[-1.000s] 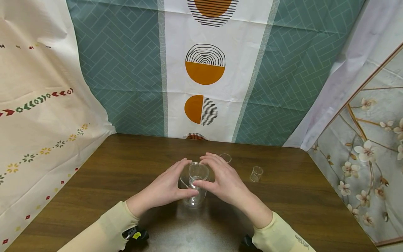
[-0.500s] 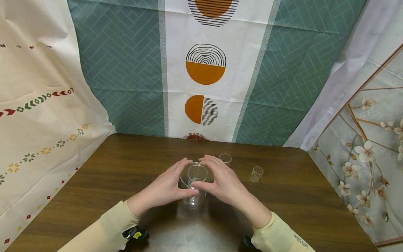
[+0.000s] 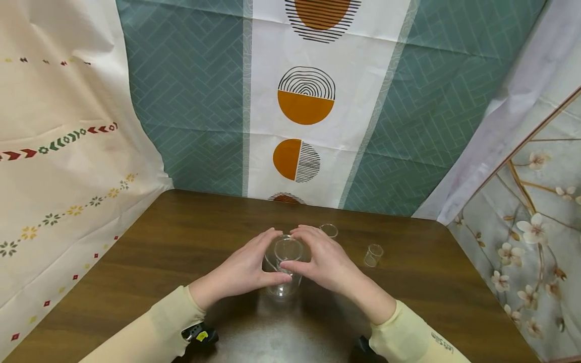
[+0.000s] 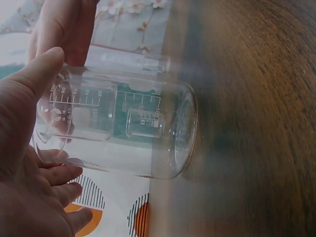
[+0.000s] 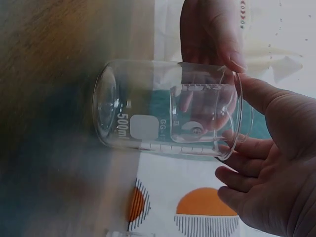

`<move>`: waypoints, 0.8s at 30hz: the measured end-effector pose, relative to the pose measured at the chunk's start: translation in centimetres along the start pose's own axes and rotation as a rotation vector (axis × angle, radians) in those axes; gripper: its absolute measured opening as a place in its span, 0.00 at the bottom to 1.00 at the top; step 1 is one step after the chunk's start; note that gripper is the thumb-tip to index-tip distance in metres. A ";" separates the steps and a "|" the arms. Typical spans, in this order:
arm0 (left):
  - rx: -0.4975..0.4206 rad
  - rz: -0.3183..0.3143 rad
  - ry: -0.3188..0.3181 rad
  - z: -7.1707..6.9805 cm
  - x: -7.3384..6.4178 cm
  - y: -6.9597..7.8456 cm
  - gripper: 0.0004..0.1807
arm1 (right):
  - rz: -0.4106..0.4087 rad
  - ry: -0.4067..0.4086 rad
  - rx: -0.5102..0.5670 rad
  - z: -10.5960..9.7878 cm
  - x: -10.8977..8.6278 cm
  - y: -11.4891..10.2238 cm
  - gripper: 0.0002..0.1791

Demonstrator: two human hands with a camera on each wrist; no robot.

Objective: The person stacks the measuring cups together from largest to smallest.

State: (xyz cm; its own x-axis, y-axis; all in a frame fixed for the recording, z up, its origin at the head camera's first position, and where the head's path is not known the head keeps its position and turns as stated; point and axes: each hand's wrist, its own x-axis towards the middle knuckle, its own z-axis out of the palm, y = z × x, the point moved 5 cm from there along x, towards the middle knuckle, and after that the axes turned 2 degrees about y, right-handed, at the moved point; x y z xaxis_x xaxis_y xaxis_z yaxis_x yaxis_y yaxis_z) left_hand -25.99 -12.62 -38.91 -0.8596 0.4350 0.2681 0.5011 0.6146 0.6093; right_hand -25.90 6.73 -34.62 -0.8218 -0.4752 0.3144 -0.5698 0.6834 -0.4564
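Observation:
A large clear glass beaker [image 5: 143,127], marked 500 ml in the right wrist view, stands upright at the table's near middle. A smaller beaker [image 4: 81,116] with printed markings hangs inside its upper part, base well above the big one's floor. My left hand [image 3: 242,267] curls around the large beaker near its rim, thumb in front. With fingers behind and thumb in front, my right hand [image 3: 324,259] pinches the small beaker at its top. In the right wrist view, left fingers show through the glass.
Two other small glass beakers are on the brown wooden table [image 3: 190,237]: one beaker [image 3: 373,255] to the right, another beaker [image 3: 329,231] farther back, partly behind the right hand. A patterned cloth [image 3: 204,101] hangs behind the table's far edge.
The right hand has come down slightly with the small beaker, while the left hand keeps its place on the large one. The head view has tilted slightly, shifting the scene right.

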 end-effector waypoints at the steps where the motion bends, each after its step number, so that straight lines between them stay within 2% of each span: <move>1: -0.001 0.003 -0.002 0.0 0.0 0.0 0.55 | 0.007 -0.010 -0.002 0.0 0.1 0.0 0.34; 10: -0.007 -0.003 -0.010 0.0 0.0 -0.1 0.56 | 0.013 -0.105 -0.042 -0.4 0.9 -0.3 0.35; 17: -0.010 -0.023 -0.025 -0.1 -0.1 0.0 0.57 | -0.032 -0.192 -0.068 -0.5 1.8 -0.5 0.32; 24: -0.014 -0.014 -0.023 -0.1 0.0 0.1 0.56 | -0.046 -0.300 -0.103 -0.6 2.8 -0.6 0.32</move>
State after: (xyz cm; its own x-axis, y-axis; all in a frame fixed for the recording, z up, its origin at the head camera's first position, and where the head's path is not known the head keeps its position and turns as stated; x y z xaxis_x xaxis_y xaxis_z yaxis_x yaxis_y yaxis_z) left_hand -25.93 -12.68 -38.78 -0.8641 0.4411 0.2424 0.4871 0.6114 0.6237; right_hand -27.91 5.30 -32.96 -0.7664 -0.6390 0.0664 -0.6164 0.7023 -0.3562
